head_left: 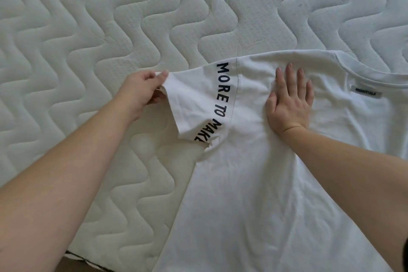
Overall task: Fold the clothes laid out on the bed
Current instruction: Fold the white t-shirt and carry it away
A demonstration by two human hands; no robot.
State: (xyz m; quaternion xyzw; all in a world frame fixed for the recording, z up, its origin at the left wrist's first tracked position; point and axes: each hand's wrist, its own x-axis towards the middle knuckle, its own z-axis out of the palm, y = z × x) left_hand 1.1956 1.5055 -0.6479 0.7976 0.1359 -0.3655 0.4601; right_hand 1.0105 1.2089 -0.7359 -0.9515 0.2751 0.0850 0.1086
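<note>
Mattress under white tee; L hand fingers pinch sleeve, R hand fingers flat on chest.

Bare quilted mattress from 9 through 12 to 2 o'clock, free passage. White T-shirt covers 3 to 6 o'clock; its sleeve, lifted off the mattress, juts toward 9, blocking low passes.

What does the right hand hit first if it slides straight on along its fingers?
The right hand lies flat on the white T-shirt, fingers pointing to its shoulder edge. Past that edge, only bare quilted mattress shows; the way looks free.
</note>
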